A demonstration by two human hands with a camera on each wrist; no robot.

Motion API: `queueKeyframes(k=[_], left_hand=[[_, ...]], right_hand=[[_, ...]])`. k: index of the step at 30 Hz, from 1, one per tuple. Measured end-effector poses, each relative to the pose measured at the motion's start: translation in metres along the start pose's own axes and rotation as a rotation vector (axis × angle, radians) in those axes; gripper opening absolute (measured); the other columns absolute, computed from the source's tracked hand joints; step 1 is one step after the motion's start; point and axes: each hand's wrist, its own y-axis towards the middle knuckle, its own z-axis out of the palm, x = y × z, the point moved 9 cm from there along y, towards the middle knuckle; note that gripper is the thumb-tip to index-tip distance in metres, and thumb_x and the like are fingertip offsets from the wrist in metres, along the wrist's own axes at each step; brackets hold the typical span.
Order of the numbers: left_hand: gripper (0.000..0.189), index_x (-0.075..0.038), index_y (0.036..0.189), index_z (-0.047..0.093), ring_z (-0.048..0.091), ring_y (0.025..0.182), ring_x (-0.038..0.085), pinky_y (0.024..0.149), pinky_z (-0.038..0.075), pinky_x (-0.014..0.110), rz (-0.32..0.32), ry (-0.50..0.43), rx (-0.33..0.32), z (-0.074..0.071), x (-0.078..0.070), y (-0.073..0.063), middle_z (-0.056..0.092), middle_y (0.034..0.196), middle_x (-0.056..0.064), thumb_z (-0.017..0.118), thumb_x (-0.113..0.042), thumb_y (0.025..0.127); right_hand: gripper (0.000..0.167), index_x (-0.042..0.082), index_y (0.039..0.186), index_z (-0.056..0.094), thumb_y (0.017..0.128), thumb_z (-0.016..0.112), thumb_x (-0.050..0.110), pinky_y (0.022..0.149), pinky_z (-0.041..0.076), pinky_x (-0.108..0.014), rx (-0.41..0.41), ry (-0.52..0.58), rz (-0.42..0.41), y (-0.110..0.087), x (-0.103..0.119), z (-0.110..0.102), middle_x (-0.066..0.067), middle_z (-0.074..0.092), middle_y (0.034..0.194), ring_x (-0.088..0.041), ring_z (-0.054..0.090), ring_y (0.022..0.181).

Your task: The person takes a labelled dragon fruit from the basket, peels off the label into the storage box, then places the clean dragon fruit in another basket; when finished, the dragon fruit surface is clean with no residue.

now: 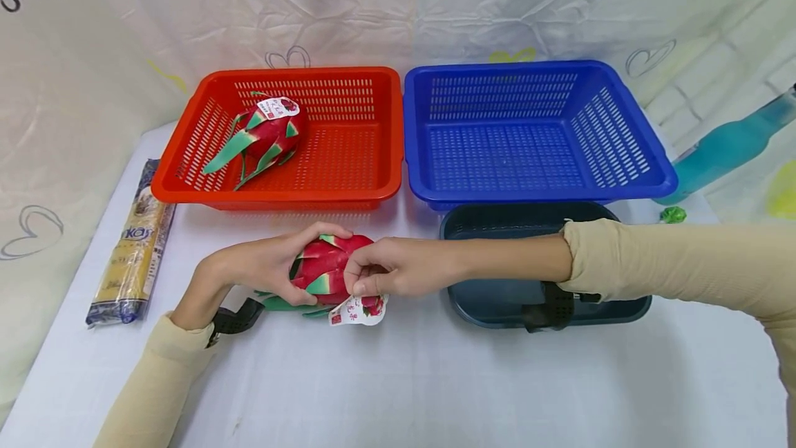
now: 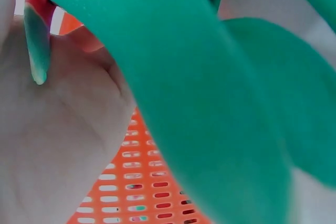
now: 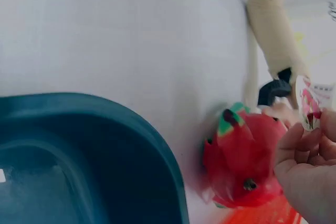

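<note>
Gripping left hand [image 1: 267, 263]: thumb and fingers round a dragon fruit [image 1: 329, 265]
Right hand [image 1: 404, 265]: pinching its white label [image 1: 353, 313]
Red basket [image 1: 342, 195]: behind, holding a second dragon fruit [image 1: 273, 135]

The nearer dragon fruit [image 1: 329, 268] has smooth, faintly shiny skin and matt green leaf tips; its tag [image 1: 361, 312] looks like smooth printed paper. Red basket [image 1: 298, 197] and blue basket [image 1: 541, 193] are glossy perforated plastic, the dark tray [image 1: 488, 304] smooth plastic, the sleeves [image 1: 665, 261] matt cloth, the packet [image 1: 127, 254] shiny film
</note>
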Motion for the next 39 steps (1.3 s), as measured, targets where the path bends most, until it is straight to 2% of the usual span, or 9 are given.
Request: queueKeyframes(k=[4,8,13,18,23,29,39], left_hand=[[0.097,-0.036,0.144,0.022,0.045,0.123,0.022,0.081,0.059,0.031,-0.023,-0.006,-0.006,0.001,0.002,-0.001,0.044,0.132,-0.003,0.084,-0.017,0.072],[0.096,-0.036,0.144,0.022,0.044,0.124,0.022,0.082,0.059,0.029,-0.03,0.02,-0.008,0.001,0.004,0.001,0.044,0.132,-0.001,0.084,-0.02,0.073],[0.098,-0.037,0.143,0.022,0.041,0.128,0.023,0.082,0.058,0.028,-0.041,0.017,-0.004,-0.001,0.003,0.003,0.042,0.136,0.0,0.085,-0.019,0.071],[0.099,-0.038,0.142,0.024,0.04,0.129,0.023,0.083,0.058,0.028,-0.039,0.012,-0.01,-0.004,-0.001,0.004,0.041,0.138,-0.003,0.086,-0.016,0.068],[0.101,-0.038,0.142,0.024,0.039,0.131,0.022,0.084,0.058,0.028,-0.035,0.021,-0.007,-0.004,-0.001,0.003,0.041,0.139,-0.004,0.087,-0.016,0.067],[0.098,-0.036,0.142,0.025,0.04,0.13,0.023,0.084,0.057,0.028,-0.022,0.014,-0.004,-0.003,0.0,0.003,0.041,0.138,-0.002,0.086,-0.015,0.069],[0.097,-0.036,0.142,0.024,0.042,0.128,0.021,0.085,0.057,0.028,-0.019,0.018,-0.005,-0.002,0.0,0.001,0.041,0.137,-0.004,0.085,-0.015,0.07]], right_hand=[[0.013,0.005,0.106,0.059,0.098,0.055,0.015,0.072,0.047,-0.02,-0.045,-0.002,-0.005,-0.007,0.003,-0.012,-0.002,0.056,0.087,-0.011,0.053,0.082],[0.011,0.007,0.105,0.06,0.098,0.055,0.014,0.069,0.046,-0.022,-0.088,-0.005,0.003,-0.018,0.004,-0.024,-0.002,0.057,0.086,-0.013,0.053,0.081],[0.009,0.005,0.103,0.059,0.098,0.054,0.011,0.067,0.049,-0.023,-0.163,0.077,0.007,-0.039,0.008,-0.04,-0.005,0.058,0.088,-0.019,0.056,0.082],[0.01,0.002,0.101,0.056,0.099,0.052,0.011,0.073,0.054,-0.026,-0.214,0.131,0.008,-0.062,0.011,-0.055,-0.01,0.059,0.092,-0.024,0.059,0.086],[0.011,0.002,0.1,0.055,0.099,0.052,0.013,0.076,0.055,-0.027,-0.215,0.11,0.064,-0.079,-0.005,-0.056,-0.011,0.059,0.092,-0.024,0.06,0.089],[0.013,0.004,0.102,0.055,0.1,0.052,0.017,0.072,0.054,-0.025,-0.249,0.079,0.102,-0.092,-0.024,-0.06,-0.01,0.057,0.093,-0.024,0.057,0.092],[0.015,0.005,0.102,0.055,0.101,0.05,0.019,0.068,0.048,-0.024,-0.267,0.025,0.144,-0.109,-0.059,-0.066,-0.008,0.053,0.088,-0.018,0.054,0.085]])
